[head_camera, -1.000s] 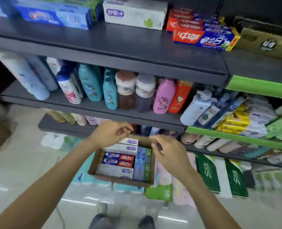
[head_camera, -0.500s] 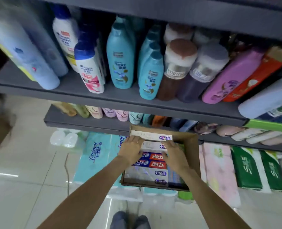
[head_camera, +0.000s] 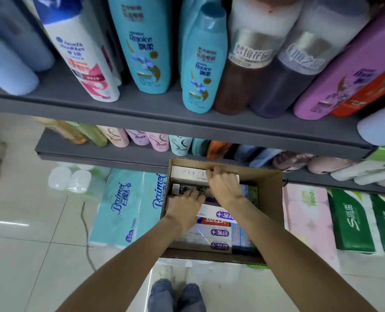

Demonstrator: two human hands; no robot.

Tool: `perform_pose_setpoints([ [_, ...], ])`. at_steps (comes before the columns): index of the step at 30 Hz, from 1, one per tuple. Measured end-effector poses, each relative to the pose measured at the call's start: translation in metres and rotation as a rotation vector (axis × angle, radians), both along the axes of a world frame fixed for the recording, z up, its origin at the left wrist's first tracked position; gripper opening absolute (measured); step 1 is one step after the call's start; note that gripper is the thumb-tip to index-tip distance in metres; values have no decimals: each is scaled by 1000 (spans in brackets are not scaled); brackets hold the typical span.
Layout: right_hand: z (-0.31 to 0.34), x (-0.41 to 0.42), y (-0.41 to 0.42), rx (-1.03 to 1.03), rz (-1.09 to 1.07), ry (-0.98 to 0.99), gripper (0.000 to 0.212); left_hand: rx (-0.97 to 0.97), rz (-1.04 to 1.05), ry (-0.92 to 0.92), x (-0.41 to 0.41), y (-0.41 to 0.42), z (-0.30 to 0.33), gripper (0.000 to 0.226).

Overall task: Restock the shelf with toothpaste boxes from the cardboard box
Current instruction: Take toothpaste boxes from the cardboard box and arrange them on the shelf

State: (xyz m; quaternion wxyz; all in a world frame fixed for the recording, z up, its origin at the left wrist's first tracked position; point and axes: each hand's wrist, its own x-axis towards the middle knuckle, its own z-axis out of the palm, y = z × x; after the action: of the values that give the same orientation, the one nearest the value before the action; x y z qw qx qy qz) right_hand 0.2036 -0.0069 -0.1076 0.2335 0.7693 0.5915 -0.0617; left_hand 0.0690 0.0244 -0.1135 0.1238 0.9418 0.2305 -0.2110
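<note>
Both hands are inside the cardboard box [head_camera: 275, 199], which stands low in front of the shelf [head_camera: 187, 124]. The left hand [head_camera: 187, 204] lies on a dark toothpaste box [head_camera: 187, 189], fingers bent; whether it grasps, I cannot tell. The right hand [head_camera: 223, 185] curls its fingers over the white toothpaste box [head_camera: 187, 173] at the far wall. Better to lift one box straight up, so that its neighbours stay flat. I count about six boxes showing; more may be hidden
</note>
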Motion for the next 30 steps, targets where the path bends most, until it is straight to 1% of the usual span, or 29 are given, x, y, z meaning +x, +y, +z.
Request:
perform_pose_setpoints([
  [1,-4,-2,1,-19,1,-33,42,-4,3,-11,0,-3,0,54],
  [4,-7,-1,1,5,46,-2,31,13,11,-26,3,-4,-4,47],
  [6,11,1,-6,3,16,0,22,34,9,-50,3,-3,-1,44],
  [8,38,7,-20,102,-64,-10,27,45,-12,-88,-4,-5,8,43],
  [11,101,17,-59,283,-240,143,37,39,5,-168,-20,-13,30,46],
  [13,140,22,-92,487,-322,311,40,0,67,-225,-33,-19,54,48],
  [15,168,21,-122,647,-362,509,40,-79,207,-301,-44,-26,84,46],
  [17,189,19,-144,769,-422,755,44,-187,463,-351,-54,-33,114,42],
  [19,206,13,-156,900,-479,1051,50,-380,731,-418,-63,-36,140,36],
  [20,211,11,-160,957,-478,1146,48,-494,833,-486,-67,-37,151,33],
  [22,219,7,-164,1002,-437,1222,42,-683,957,-613,-71,-39,174,26],
  [25,233,3,-157,963,-429,1337,36,-829,1019,-746,-68,-39,215,24],
  [27,241,-2,-152,959,-388,1325,21,-915,1043,-802,-67,-40,234,30],
  [29,244,-5,-146,956,-332,1238,7,-987,1064,-828,-65,-40,246,22],
  [30,247,-7,-143,959,-301,1221,9,-994,1054,-841,-66,-42,250,18],
])
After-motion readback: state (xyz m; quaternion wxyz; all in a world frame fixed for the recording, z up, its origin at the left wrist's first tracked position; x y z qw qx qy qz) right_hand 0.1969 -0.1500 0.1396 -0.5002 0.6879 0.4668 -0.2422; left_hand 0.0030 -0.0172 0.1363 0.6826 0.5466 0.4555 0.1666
